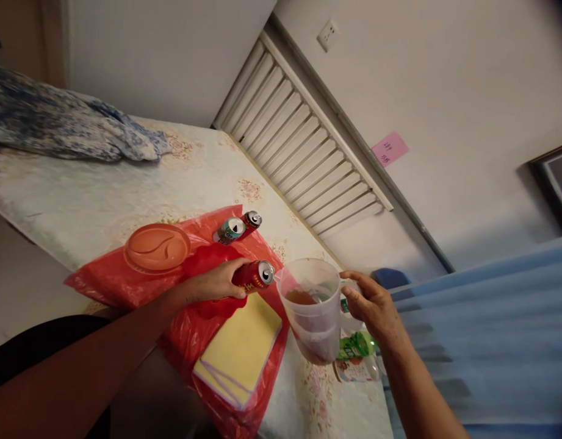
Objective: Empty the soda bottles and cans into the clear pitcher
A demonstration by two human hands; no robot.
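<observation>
My left hand (223,281) is wrapped round a red can (254,276) with an opened top, held above the red plastic sheet (191,341). My right hand (368,303) grips the handle of a clear plastic pitcher (312,314), which has some brownish liquid in it. The can's top is close to the pitcher's rim. Behind my left hand stand a green and silver can (229,230) and another dark red can (252,223). A folded yellow cloth (239,347) lies on the sheet below the held can.
An orange oval lid or dish (157,247) rests on the sheet's left part. Bottles with green (357,346) and pinkish labels (354,370) lie beyond the pitcher. Patterned fabric (74,122) covers the table's far left. A radiator (303,134) and blue curtain (486,329) border the table.
</observation>
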